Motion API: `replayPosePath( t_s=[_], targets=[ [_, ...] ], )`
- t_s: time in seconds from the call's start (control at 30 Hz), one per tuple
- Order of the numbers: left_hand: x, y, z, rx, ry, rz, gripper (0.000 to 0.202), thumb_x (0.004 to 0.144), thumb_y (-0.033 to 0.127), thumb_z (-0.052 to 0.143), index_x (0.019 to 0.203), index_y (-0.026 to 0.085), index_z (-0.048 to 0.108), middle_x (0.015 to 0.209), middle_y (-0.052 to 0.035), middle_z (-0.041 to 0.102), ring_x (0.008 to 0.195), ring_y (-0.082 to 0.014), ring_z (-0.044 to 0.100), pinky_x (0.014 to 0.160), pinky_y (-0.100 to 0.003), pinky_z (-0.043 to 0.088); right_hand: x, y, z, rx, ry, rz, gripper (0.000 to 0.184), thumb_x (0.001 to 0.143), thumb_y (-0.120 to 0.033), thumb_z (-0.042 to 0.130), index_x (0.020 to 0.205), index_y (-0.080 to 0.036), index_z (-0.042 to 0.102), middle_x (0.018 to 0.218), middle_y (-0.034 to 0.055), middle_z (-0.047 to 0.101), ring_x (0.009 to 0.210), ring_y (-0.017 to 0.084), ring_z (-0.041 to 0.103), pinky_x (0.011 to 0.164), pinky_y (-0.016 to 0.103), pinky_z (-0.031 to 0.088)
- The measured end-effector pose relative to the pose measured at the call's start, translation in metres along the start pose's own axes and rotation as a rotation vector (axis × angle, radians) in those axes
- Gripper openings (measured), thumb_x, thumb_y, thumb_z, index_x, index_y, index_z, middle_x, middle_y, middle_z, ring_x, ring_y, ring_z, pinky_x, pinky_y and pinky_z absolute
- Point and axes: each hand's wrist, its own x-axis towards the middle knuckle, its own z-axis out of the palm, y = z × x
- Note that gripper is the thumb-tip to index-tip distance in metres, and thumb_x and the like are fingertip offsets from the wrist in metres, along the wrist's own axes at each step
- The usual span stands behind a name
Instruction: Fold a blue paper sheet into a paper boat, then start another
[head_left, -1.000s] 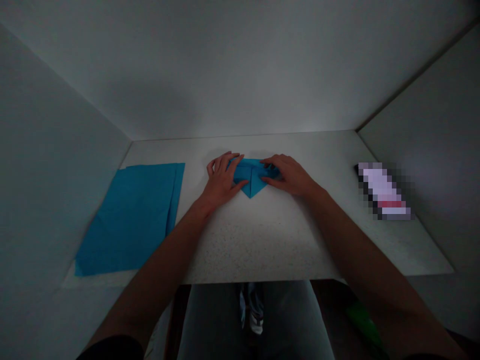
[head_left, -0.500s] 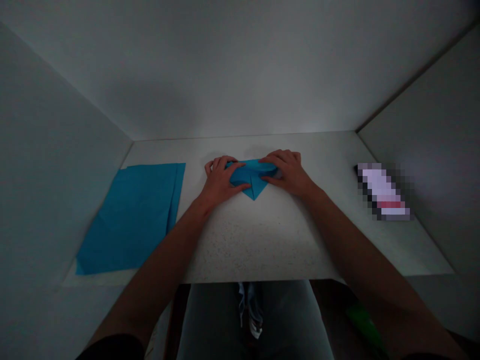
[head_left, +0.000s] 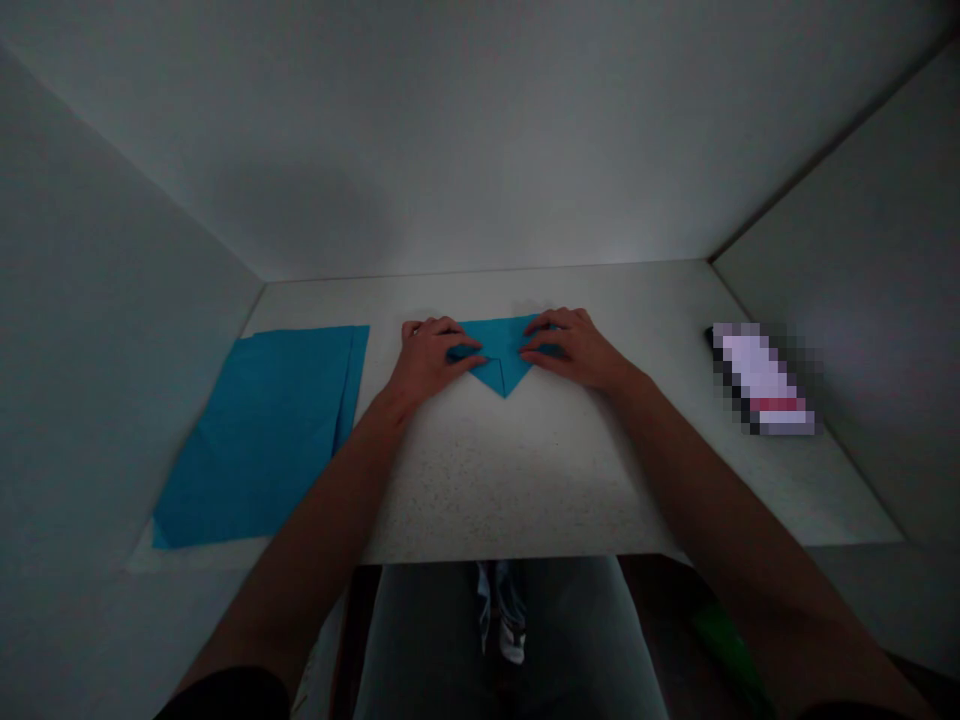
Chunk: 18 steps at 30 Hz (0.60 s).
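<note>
A small folded blue paper (head_left: 501,352) lies on the white speckled table (head_left: 510,470), its point aimed toward me. My left hand (head_left: 426,355) rests on its left side with curled fingers pressing the fold down. On its right side my right hand (head_left: 576,347) presses down in the same way, fingertips near the middle crease. Both hands hide the paper's outer corners.
A stack of flat blue paper sheets (head_left: 266,430) lies at the table's left. A blurred-out oblong object (head_left: 763,380) sits at the right near the wall. White walls close in the table at the back and both sides. My legs show below the near edge.
Both hands have slid down onto the folded paper's sides and flattened it; the raised flap under the right hand now lies flat, and the shape reads as a neat downward triangle.
</note>
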Motion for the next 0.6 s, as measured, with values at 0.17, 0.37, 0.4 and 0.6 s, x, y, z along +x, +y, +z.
replayPosePath(
  t_s=[0.17,0.37,0.4,0.6],
  targets=[
    [0.001,-0.004,-0.003,-0.014,-0.031,-0.024,0.03,0.104,0.056,0.073,0.115,0.033,0.087,0.122,-0.0079,0.078,0.121,-0.0324,0.068,0.115,-0.056,0.041,0.0,0.008,0.006,-0.035,0.049,0.098,0.047,0.102,-0.067,0.066,0.125,-0.027,0.077,0.131,0.0158,0.073,0.123,0.038,0.065,0.104,0.054,0.045],
    [0.001,-0.016,-0.001,0.04,0.033,-0.117,0.049,0.089,0.06,0.089,0.123,0.026,0.079,0.129,-0.013,0.071,0.126,-0.0374,0.063,0.112,-0.055,0.044,0.001,0.015,0.012,-0.098,0.059,0.261,0.057,0.088,-0.075,0.078,0.114,-0.024,0.074,0.124,0.0179,0.07,0.114,0.041,0.062,0.1,0.057,0.046],
    [0.001,-0.017,-0.001,0.044,0.037,-0.136,0.05,0.087,0.06,0.09,0.12,0.025,0.078,0.13,-0.0133,0.07,0.126,-0.0376,0.063,0.111,-0.055,0.044,0.002,0.015,0.011,-0.09,0.054,0.283,0.057,0.086,-0.075,0.079,0.112,-0.024,0.073,0.123,0.0177,0.07,0.114,0.042,0.062,0.1,0.058,0.046],
    [0.001,-0.017,-0.003,0.0,0.009,-0.163,0.046,0.087,0.059,0.09,0.109,0.024,0.07,0.12,-0.0107,0.072,0.111,-0.0323,0.065,0.109,-0.055,0.044,0.001,0.009,0.006,0.023,0.01,0.272,0.05,0.086,-0.063,0.083,0.115,-0.027,0.066,0.113,0.0129,0.072,0.111,0.04,0.062,0.102,0.057,0.044]
  ],
)
